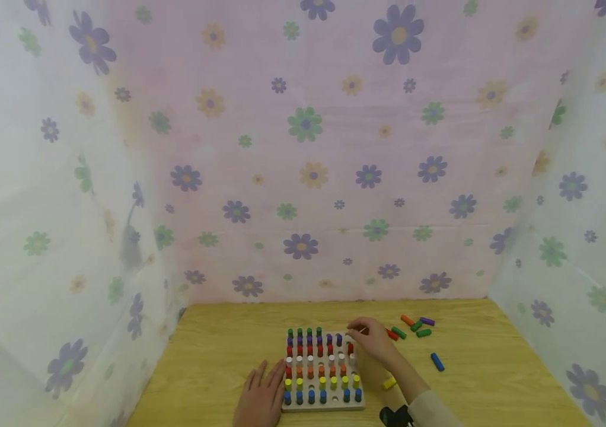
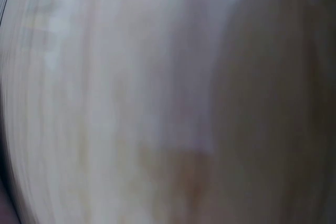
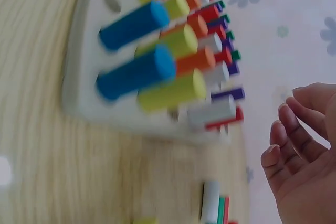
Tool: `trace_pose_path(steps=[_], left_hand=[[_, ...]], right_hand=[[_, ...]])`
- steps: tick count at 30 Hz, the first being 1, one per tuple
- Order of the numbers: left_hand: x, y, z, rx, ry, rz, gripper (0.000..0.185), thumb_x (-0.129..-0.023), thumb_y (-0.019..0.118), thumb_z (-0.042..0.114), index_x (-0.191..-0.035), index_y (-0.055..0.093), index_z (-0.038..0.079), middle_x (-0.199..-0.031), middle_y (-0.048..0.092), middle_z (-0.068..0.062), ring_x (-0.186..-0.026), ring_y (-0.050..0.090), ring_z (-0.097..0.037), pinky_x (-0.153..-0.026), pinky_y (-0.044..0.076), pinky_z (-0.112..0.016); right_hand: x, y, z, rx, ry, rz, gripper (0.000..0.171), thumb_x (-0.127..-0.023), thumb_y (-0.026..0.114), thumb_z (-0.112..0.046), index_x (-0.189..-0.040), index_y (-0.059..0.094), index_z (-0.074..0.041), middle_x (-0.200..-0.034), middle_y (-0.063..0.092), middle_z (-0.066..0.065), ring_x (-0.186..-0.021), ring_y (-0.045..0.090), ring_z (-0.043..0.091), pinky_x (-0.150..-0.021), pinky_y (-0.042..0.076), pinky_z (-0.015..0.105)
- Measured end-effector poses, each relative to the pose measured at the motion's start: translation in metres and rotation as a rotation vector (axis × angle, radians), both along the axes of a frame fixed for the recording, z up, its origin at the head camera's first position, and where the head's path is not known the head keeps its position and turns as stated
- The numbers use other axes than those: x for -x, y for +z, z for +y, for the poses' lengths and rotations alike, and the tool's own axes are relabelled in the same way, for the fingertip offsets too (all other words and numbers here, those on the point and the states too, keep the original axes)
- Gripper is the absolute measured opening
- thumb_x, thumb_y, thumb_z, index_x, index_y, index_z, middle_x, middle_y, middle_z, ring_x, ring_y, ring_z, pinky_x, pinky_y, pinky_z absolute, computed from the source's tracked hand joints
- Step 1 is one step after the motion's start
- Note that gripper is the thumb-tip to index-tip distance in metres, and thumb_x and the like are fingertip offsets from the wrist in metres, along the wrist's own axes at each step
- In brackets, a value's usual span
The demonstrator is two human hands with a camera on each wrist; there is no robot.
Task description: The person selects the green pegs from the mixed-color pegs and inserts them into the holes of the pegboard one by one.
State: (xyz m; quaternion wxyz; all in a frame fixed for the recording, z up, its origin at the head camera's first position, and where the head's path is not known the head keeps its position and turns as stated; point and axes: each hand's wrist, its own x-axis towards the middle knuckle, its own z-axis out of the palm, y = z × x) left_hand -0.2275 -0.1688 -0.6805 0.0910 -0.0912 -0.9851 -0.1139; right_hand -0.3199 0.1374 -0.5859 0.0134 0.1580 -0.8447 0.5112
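Pegboard (image 1: 324, 405): a pale square board is set near the front edge of the table (image 1: 495, 385), between the two hands.
Hidden: the left wrist view is filled by a blur in which nothing can be made out; part of the board's back right corner is covered by the right hand in the head view; the right forearm is cut off by the frame's lower edge.
Pegs: upright pegs are stood in rows by colour, green at the back, then purple, red, white, orange, yellow and blue at the front; a few holes are seen unfilled.
Loose pegs: seven are counted on the table right of the board, among them a blue peg (image 1: 437, 362) and a yellow peg (image 1: 389, 383).
Left hand (image 1: 261, 396): laid flat on the table, fingers straight, touching the board's left edge.
Right hand (image 1: 372, 341): held over the back right corner, fingers loosely bent; nothing is seen gripped.
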Motion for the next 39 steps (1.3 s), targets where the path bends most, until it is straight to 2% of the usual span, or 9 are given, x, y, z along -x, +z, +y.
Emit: trace_pose_path(steps=[5, 10, 12, 21, 25, 31, 39], left_hand=[[0.001, -0.001, -0.001, 0.003, -0.001, -0.02, 0.057, -0.111, 0.025, 0.051, -0.155, 0.048, 0.021, -0.153, 0.053, 0.001, -0.145, 0.039, -0.039, -0.12, 0.029, -0.061], [0.001, 0.0, -0.001, -0.004, 0.001, -0.027, 0.057, -0.111, 0.027, 0.05, -0.155, 0.049, 0.021, -0.153, 0.053, 0.0, -0.146, 0.039, -0.038, -0.12, 0.028, -0.061], [0.001, 0.0, -0.001, -0.003, 0.002, -0.019, 0.056, -0.111, 0.028, 0.049, -0.155, 0.049, 0.021, -0.153, 0.053, 0.001, -0.146, 0.039, -0.038, -0.12, 0.029, -0.061], [0.001, 0.0, -0.002, 0.012, 0.003, -0.018, 0.058, -0.111, 0.024, 0.052, -0.155, 0.048, 0.022, -0.153, 0.053, 0.002, -0.146, 0.039, -0.037, -0.119, 0.03, -0.061], [0.002, -0.002, -0.001, 0.003, 0.004, 0.004, 0.056, -0.112, 0.027, 0.049, -0.155, 0.048, 0.022, -0.153, 0.053, 0.002, -0.146, 0.039, -0.037, -0.119, 0.03, -0.061], [0.002, -0.005, -0.001, -0.004, 0.003, 0.02, 0.055, -0.112, 0.027, 0.049, -0.155, 0.049, 0.023, -0.153, 0.053, 0.003, -0.146, 0.04, -0.037, -0.119, 0.03, -0.061], [0.0, -0.004, -0.001, -0.007, -0.004, 0.012, 0.056, -0.112, 0.026, 0.049, -0.156, 0.047, 0.023, -0.154, 0.052, 0.003, -0.146, 0.039, -0.038, -0.12, 0.029, -0.06]], right_hand=[[-0.008, -0.007, 0.026, -0.026, -0.055, 0.01, 0.017, -0.1, 0.066, -0.011, -0.113, 0.071, 0.001, -0.097, 0.066, 0.004, -0.081, 0.06, 0.015, -0.065, 0.053, 0.028], [-0.013, -0.017, 0.049, -0.067, -0.163, -0.004, 0.013, -0.098, 0.068, -0.009, -0.108, 0.073, -0.002, -0.1, 0.067, 0.004, -0.087, 0.06, 0.016, -0.073, 0.053, 0.03], [-0.013, -0.023, 0.056, -0.079, -0.205, -0.036, 0.011, -0.098, 0.069, -0.009, -0.107, 0.073, -0.004, -0.1, 0.068, 0.003, -0.089, 0.06, 0.015, -0.075, 0.053, 0.031], [-0.013, -0.049, 0.083, -0.008, -0.253, -0.129, 0.016, -0.097, 0.069, -0.01, -0.109, 0.072, 0.001, -0.101, 0.068, 0.006, -0.091, 0.062, 0.017, -0.076, 0.054, 0.029], [-0.014, -0.052, 0.088, 0.023, -0.28, -0.171, 0.021, -0.098, 0.068, -0.012, -0.112, 0.071, 0.004, -0.103, 0.068, 0.009, -0.093, 0.061, 0.019, -0.075, 0.054, 0.03], [-0.012, -0.051, 0.085, -0.017, -0.302, -0.166, 0.02, -0.098, 0.069, -0.012, -0.111, 0.072, 0.001, -0.102, 0.069, 0.007, -0.091, 0.062, 0.018, -0.074, 0.054, 0.03], [-0.012, -0.047, 0.077, -0.014, -0.292, -0.166, 0.02, -0.091, 0.074, -0.008, -0.108, 0.072, 0.004, -0.099, 0.069, 0.009, -0.089, 0.062, 0.021, -0.075, 0.054, 0.034]])
